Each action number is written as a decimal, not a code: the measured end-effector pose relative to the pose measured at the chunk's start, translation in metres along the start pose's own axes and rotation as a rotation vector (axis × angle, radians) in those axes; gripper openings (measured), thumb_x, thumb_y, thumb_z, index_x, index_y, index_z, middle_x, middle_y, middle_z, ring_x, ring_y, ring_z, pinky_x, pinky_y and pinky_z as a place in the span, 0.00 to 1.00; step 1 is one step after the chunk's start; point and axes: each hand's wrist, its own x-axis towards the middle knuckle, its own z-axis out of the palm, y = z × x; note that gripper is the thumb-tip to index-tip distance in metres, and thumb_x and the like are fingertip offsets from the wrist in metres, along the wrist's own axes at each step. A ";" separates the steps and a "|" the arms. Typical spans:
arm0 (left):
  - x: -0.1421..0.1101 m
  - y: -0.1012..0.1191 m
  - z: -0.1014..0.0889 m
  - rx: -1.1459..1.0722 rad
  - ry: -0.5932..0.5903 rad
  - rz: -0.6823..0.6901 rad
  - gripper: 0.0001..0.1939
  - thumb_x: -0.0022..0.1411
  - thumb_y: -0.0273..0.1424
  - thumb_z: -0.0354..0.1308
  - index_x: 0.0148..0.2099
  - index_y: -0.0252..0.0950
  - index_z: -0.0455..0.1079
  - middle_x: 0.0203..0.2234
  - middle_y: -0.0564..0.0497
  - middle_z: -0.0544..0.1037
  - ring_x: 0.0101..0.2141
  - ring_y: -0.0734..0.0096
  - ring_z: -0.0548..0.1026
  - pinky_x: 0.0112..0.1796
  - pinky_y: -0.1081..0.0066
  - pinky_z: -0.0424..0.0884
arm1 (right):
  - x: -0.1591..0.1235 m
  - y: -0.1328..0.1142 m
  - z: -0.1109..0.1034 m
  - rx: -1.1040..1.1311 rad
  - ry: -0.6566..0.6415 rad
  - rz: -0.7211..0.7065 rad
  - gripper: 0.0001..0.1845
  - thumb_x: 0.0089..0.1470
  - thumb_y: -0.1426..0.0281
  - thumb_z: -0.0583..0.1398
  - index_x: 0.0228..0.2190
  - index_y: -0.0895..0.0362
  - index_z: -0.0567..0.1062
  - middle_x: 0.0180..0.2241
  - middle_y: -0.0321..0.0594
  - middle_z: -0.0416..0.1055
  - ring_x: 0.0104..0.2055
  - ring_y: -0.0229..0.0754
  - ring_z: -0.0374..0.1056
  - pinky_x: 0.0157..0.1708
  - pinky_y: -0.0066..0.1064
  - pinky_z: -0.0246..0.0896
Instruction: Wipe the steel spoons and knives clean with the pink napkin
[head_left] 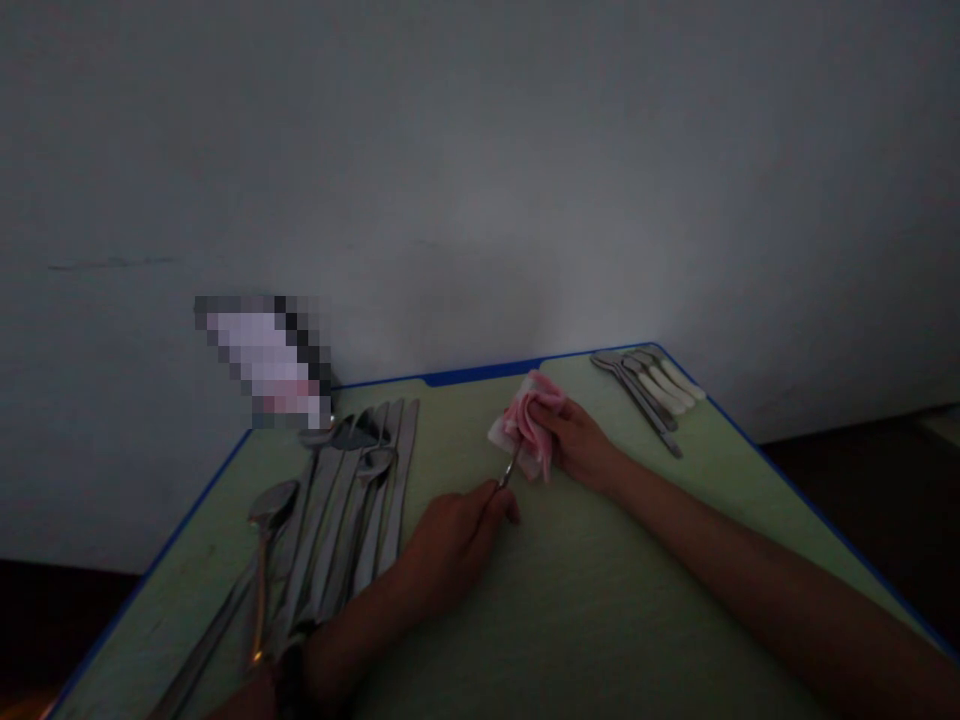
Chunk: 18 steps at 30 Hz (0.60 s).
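My left hand (457, 535) rests on the green table (585, 600), fingers pinched on the handle of a thin metal utensil (511, 470). The utensil's far end is buried in a pink and white cloth (525, 420). My right hand (577, 435) is closed round that cloth and wraps it about the utensil's tip. Which kind of utensil it is stays hidden by the cloth.
A row of several long metal knives and spoons (352, 500) lies at the left of the table. Several white-handled spoons (652, 385) lie at the far right corner. A blurred-out object (266, 360) stands at the back left. A pale wall rises behind the blue-edged table.
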 end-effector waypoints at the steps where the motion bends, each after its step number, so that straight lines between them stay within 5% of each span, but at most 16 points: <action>1: 0.000 0.000 0.000 0.014 -0.005 0.003 0.21 0.68 0.37 0.36 0.36 0.38 0.69 0.20 0.54 0.70 0.24 0.70 0.70 0.28 0.74 0.61 | 0.000 0.001 -0.001 -0.038 -0.003 -0.012 0.16 0.41 0.60 0.67 0.31 0.56 0.74 0.33 0.37 0.73 0.34 0.38 0.69 0.40 0.31 0.65; 9: -0.002 0.000 0.003 0.044 0.002 0.024 0.20 0.68 0.36 0.36 0.35 0.38 0.69 0.21 0.53 0.73 0.25 0.68 0.72 0.29 0.73 0.62 | -0.001 -0.005 -0.008 -0.431 -0.054 0.002 0.18 0.48 0.56 0.61 0.30 0.59 0.75 0.28 0.39 0.73 0.29 0.37 0.67 0.33 0.31 0.63; 18: -0.003 -0.002 0.004 0.062 0.005 0.035 0.20 0.69 0.36 0.37 0.37 0.37 0.69 0.24 0.52 0.75 0.27 0.68 0.74 0.31 0.72 0.63 | -0.002 -0.005 -0.008 -0.086 -0.157 0.069 0.20 0.44 0.68 0.66 0.41 0.56 0.71 0.35 0.39 0.75 0.35 0.38 0.71 0.41 0.34 0.65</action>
